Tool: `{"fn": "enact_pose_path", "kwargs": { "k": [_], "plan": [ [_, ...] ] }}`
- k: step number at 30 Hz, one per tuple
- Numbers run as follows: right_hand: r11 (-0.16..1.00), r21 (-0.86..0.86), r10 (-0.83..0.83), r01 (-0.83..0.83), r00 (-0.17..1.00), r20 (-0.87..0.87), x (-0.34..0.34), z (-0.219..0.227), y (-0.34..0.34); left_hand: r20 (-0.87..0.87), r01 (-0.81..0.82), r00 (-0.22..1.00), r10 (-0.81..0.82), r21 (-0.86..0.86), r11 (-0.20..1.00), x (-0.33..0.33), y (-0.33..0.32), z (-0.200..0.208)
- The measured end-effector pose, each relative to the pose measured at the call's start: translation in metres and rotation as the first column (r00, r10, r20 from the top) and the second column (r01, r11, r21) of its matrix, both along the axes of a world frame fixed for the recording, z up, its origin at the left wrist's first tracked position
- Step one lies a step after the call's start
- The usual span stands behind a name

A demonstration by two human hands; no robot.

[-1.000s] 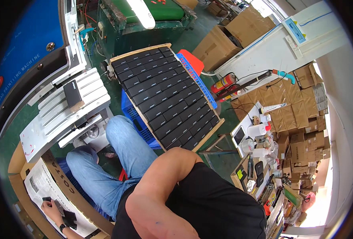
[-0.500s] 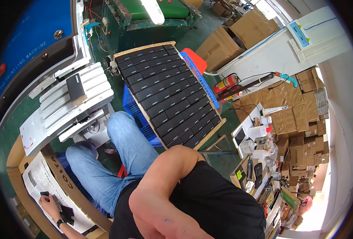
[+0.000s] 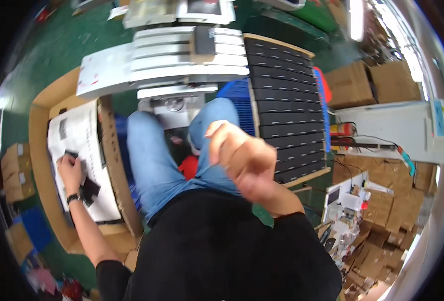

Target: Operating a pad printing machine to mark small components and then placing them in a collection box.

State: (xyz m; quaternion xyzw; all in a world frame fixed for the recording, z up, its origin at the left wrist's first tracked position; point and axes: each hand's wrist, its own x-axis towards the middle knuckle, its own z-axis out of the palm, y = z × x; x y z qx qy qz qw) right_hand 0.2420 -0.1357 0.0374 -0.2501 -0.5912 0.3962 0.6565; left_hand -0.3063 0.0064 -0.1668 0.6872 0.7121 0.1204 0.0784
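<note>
My left hand [image 3: 70,173] reaches into an open cardboard box at the left. Its fingers are closed on a small flat black box [image 3: 71,154], over a printed white sheet [image 3: 84,133]. Close to the wrist lie black flat pieces [image 3: 90,190] on that sheet. My right hand [image 3: 244,160] is raised in front of my lap, blurred, with its fingers curled in; nothing shows in them. Beyond my knees, a black box [image 3: 203,41] rests on the grooved metal table [image 3: 146,52] of a machine. To its right stands a wooden-edged tray [image 3: 254,108] filled with rows of black boxes.
The cardboard box wall [image 3: 114,165] stands beside my left leg. Blue plastic crates [image 3: 239,108] sit under the tray. At the right are large cartons [image 3: 347,83], a fire extinguisher [image 3: 342,129] and a bench with bottles [image 3: 352,201].
The view has turned and levelled. My right hand has come down from close to the camera to above my lap. My left hand stays over the white sheet, with the small black box in its fingers.
</note>
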Motion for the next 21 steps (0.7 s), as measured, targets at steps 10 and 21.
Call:
{"fn": "enact_pose_path", "kwargs": {
  "k": [10, 21],
  "plan": [
    [0.882, -0.472, -0.052, -0.008, 0.992, -0.113, -0.014, -0.045, 0.018, 0.02, -0.128, 0.991, 0.129, -0.057, 0.99, 0.013, -0.009, 0.008],
    [0.818, -0.27, -0.105, 0.508, 0.593, 0.798, -0.039, -0.246, 0.046, 0.029, -0.129, 0.991, 0.13, -0.035, 0.991, 0.022, -0.007, 0.01]
  ]
}}
